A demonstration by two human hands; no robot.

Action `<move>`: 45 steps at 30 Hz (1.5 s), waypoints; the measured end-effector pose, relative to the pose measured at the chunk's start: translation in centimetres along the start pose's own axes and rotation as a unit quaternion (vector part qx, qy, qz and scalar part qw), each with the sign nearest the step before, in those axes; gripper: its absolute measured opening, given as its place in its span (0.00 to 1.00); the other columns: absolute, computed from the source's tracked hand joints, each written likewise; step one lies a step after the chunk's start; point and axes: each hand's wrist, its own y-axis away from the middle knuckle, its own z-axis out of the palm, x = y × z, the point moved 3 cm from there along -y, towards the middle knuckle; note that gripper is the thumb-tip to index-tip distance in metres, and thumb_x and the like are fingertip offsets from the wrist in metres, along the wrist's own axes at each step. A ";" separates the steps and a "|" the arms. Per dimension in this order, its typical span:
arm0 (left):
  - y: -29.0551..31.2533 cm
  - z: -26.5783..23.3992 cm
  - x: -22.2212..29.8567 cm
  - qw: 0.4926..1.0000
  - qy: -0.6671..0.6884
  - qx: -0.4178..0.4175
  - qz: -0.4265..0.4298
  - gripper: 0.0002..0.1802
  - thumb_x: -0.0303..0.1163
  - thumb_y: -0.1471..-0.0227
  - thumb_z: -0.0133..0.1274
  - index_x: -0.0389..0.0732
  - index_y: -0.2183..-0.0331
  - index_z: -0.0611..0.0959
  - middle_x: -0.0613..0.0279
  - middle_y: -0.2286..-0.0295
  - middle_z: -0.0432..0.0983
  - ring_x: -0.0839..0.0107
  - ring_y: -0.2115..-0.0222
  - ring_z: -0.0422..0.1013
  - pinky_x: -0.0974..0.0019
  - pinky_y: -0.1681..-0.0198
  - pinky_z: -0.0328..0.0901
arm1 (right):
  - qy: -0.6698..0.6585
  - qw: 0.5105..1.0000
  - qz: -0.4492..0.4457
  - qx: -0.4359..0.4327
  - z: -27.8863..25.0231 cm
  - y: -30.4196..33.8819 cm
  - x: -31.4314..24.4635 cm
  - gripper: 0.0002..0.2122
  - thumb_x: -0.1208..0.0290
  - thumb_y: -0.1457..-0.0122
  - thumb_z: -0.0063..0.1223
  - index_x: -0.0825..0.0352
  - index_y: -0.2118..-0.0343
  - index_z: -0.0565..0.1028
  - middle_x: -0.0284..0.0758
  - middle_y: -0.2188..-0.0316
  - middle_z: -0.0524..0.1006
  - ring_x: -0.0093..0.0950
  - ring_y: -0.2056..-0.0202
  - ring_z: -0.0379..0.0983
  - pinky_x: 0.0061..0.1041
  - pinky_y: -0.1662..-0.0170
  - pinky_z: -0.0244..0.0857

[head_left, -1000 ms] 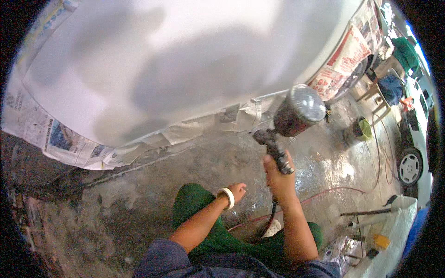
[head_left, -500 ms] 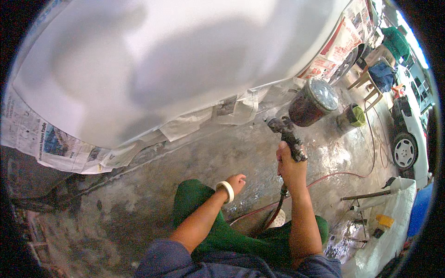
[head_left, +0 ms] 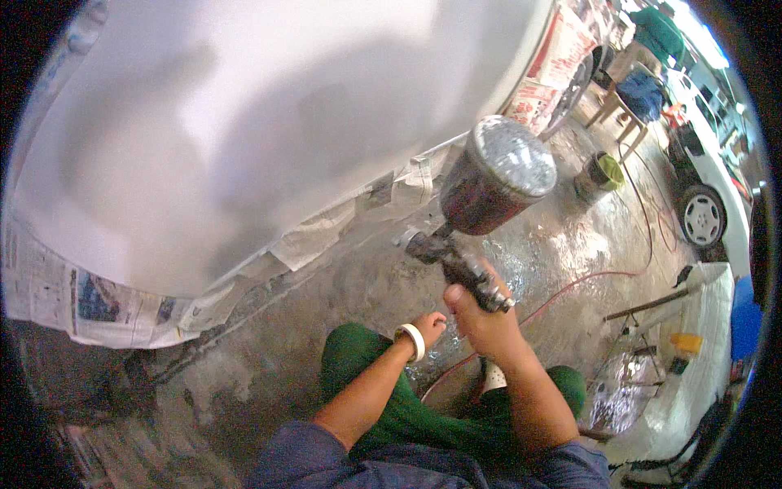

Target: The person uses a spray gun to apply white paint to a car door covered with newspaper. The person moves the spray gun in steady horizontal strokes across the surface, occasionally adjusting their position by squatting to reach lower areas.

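My right hand (head_left: 482, 326) is wrapped round the grip of a spray gun (head_left: 458, 265), partly hiding it. The gun's large dark cup (head_left: 497, 175) with a silvery lid stands on top, tilted to the right. Its nozzle points left, toward a white car body panel (head_left: 326, 90) and apart from it. Over my legs, my left hand (head_left: 428, 326) hangs with its fingers curled and nothing visible in them. A pale ring like a roll of masking tape (head_left: 414, 342) sits round the left wrist. Newspaper sheets (head_left: 171, 314) skirt the panel's lower edge.
A reddish hose (head_left: 562, 289) runs over the wet concrete floor. Beyond the gun stand a bucket (head_left: 599, 178) with green cloth or lining and a chair (head_left: 623, 110). A person in green (head_left: 656, 37) is near another white car (head_left: 717, 212). A plastic-covered stand (head_left: 705, 359) is at right.
The spray gun in my right hand has moved left and looks larger, its cup more tilted. My left hand has shifted slightly right. The whole view has turned a little.
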 end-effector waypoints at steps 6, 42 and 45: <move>1.5 -0.1 6.2 0.994 -0.030 -0.099 -0.018 0.20 0.40 0.46 0.53 0.39 0.55 0.80 0.47 0.60 0.80 0.53 0.57 0.75 0.56 0.52 0.67 | 0.016 0.987 0.070 0.145 -4.7 0.3 -1.1 0.12 0.62 0.40 0.59 0.65 0.63 0.72 0.24 0.79 0.70 0.17 0.77 0.66 0.20 0.75 0.61; 5.1 -4.5 2.6 0.979 -0.122 -0.019 -0.161 0.22 0.40 0.44 0.54 0.37 0.52 0.78 0.48 0.60 0.79 0.53 0.58 0.75 0.56 0.53 0.69 | -0.047 0.990 0.039 0.125 -11.0 -5.2 -0.9 0.12 0.60 0.38 0.54 0.64 0.67 0.72 0.25 0.79 0.68 0.16 0.78 0.61 0.20 0.76 0.57; 4.7 -4.1 3.9 0.980 -0.129 -0.023 -0.153 0.23 0.41 0.43 0.53 0.37 0.51 0.77 0.48 0.60 0.79 0.53 0.59 0.75 0.57 0.53 0.69 | -0.021 0.989 0.004 0.145 -10.4 -5.2 0.0 0.19 0.52 0.35 0.48 0.63 0.76 0.71 0.25 0.86 0.66 0.16 0.87 0.59 0.21 0.84 0.53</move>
